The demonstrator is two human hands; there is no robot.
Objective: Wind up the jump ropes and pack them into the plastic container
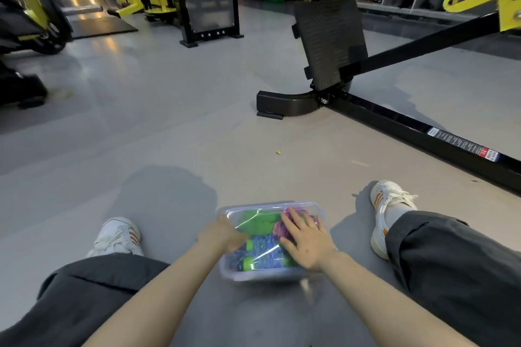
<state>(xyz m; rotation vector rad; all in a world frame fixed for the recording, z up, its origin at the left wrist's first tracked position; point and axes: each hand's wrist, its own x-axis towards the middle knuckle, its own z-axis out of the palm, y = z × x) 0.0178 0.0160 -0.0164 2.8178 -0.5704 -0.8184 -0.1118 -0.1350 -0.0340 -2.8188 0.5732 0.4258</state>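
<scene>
The plastic container (265, 275) sat on the floor between the person's legs, wound jump ropes (265, 258) inside. The right hand (307, 242) lay flat on top, fingers spread. The left hand (222, 234) met the left rim — I could not tell its grip.

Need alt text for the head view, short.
Right hand lies flat on a clear plastic container of green, blue and pink jump ropes, left hand at its left edge; it sits on a gym floor between outstretched legs.

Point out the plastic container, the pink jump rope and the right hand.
plastic container (265, 275): head view, near wall.
pink jump rope (277, 230): head view, coil beside the fingers.
right hand (307, 242): head view, back of the hand.
</scene>
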